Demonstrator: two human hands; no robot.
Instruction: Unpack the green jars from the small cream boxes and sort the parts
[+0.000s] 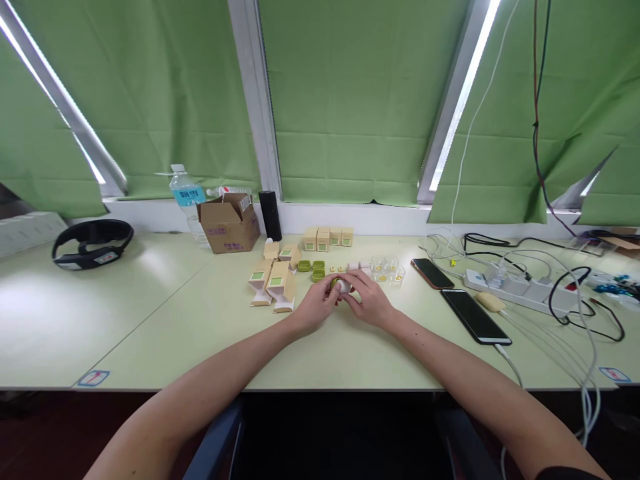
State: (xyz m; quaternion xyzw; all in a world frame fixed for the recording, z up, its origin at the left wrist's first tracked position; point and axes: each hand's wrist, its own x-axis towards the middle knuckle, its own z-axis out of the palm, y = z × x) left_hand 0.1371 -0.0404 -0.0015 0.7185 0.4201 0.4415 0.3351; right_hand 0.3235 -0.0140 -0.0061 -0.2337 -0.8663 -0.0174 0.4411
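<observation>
My left hand [316, 303] and my right hand [371, 299] meet over the table, fingers closed around a small white and green piece [343, 286]. Its rounded white part faces me, and a bit of green shows at the left fingers; the rest is hidden. Just beyond my left hand are several square green caps [318, 274]. Tiny gold-coloured parts [340, 270] and whitish cylindrical pieces [353, 266] lie behind my fingers. Clear square containers [399, 275] with gold-coloured insides stand past my right hand. To the left, opened cream cartons [281, 283] with green labels lie on the table.
Closed cream boxes [323, 240] stand at the back. Behind on the left are a brown cardboard box [227, 230], a water bottle [187, 195], a black cylinder [271, 217] and a black headset [93, 247]. Two phones [475, 315], a power strip [520, 292] and tangled cables occupy the right.
</observation>
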